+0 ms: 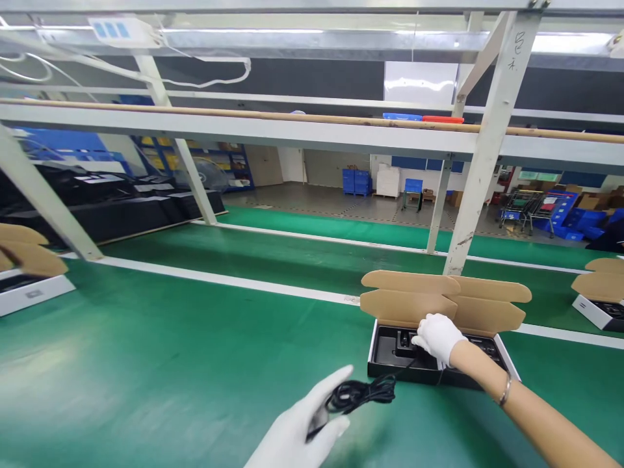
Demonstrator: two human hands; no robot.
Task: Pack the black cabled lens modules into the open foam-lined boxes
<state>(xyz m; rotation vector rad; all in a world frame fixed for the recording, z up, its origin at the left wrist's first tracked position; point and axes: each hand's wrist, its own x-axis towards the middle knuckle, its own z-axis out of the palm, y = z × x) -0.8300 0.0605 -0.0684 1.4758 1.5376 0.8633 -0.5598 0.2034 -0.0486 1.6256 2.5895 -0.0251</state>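
My left hand (307, 416), in a white glove, is closed around a coiled black cable (363, 392) above the green table (195, 364). A thin strand leads from the coil toward an open black box (402, 373) with a brown cardboard lid (407, 302). Over that box's right part is my right hand (440, 337), also white-gloved, its fingers drawn together at the black insert; what they pinch is hidden. A small black part (404, 340) sits in the insert left of the fingers. A second open box (509, 357) stands directly alongside, partly covered by my right forearm.
More open boxes stand at the far left (36, 294) and far right (600, 313). A white post (480, 156) rises behind the two middle boxes. A shelf beam (292, 130) crosses above the table. Stacked black goods (136, 218) lie at the back left.
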